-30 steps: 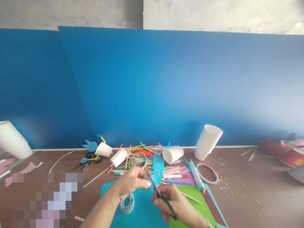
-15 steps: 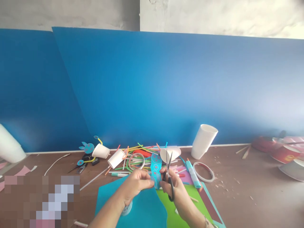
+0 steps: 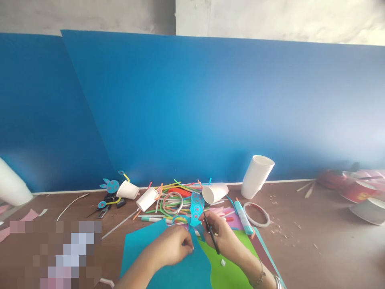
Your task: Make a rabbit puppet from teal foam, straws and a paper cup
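My right hand (image 3: pixel 221 233) is closed round black-handled scissors (image 3: pixel 213 237), blades pointing up and away. Against its fingertips stands a light-blue paper strip (image 3: pixel 197 208) with drawn circles and reddish marks. My left hand (image 3: pixel 173 245) is closed in a pinch to the left of the strip, above a large blue sheet (image 3: pixel 168 275). What its fingertips hold, if anything, I cannot make out. Beyond that hand, a thin curl of blue paper (image 3: pixel 181 218) shows. Under my right wrist lies a green sheet (image 3: pixel 228 277) bearing a small white scrap (image 3: pixel 223 262).
Several coloured straws (image 3: pixel 156 216) lie heaped behind, with a tape roll (image 3: pixel 173 202) on top. A white cup (image 3: pixel 215 193) lies beside them; stacked cups (image 3: pixel 257 176) stand right, near a glue stick (image 3: pixel 243 216) and another tape roll (image 3: pixel 256 214). Cup figures (image 3: pixel 128 190) lie left.
My left hand has drawn down from the strip and its fingers have curled in. The scissors have tilted, their blades now lower and leaning left. The blue curl has come into view.
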Demonstrator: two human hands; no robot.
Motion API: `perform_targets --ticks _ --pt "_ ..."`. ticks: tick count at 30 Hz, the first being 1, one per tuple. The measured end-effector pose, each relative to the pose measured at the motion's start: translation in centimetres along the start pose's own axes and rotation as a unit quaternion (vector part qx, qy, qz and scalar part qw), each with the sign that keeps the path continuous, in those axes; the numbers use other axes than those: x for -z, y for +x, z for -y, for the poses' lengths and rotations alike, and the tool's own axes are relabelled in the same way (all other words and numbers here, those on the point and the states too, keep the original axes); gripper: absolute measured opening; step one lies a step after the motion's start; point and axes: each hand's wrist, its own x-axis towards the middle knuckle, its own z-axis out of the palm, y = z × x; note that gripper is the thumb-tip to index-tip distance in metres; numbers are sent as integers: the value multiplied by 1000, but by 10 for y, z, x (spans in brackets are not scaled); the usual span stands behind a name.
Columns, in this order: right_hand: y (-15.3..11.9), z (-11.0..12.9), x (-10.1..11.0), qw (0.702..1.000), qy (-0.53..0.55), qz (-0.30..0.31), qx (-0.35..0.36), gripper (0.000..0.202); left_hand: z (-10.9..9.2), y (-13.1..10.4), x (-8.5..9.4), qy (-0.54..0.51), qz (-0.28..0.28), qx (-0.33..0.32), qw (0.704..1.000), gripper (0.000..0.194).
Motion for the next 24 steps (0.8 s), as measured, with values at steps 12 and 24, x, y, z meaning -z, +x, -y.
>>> perform_targets --ticks 12,24 --pt "-8 5 3 983 -182 25 16 34 -11 16 -4 -152 -120 23 981 18" --pt "-7 9 5 984 -171 3 40 35 -17 9 9 -228 -77 10 971 18"
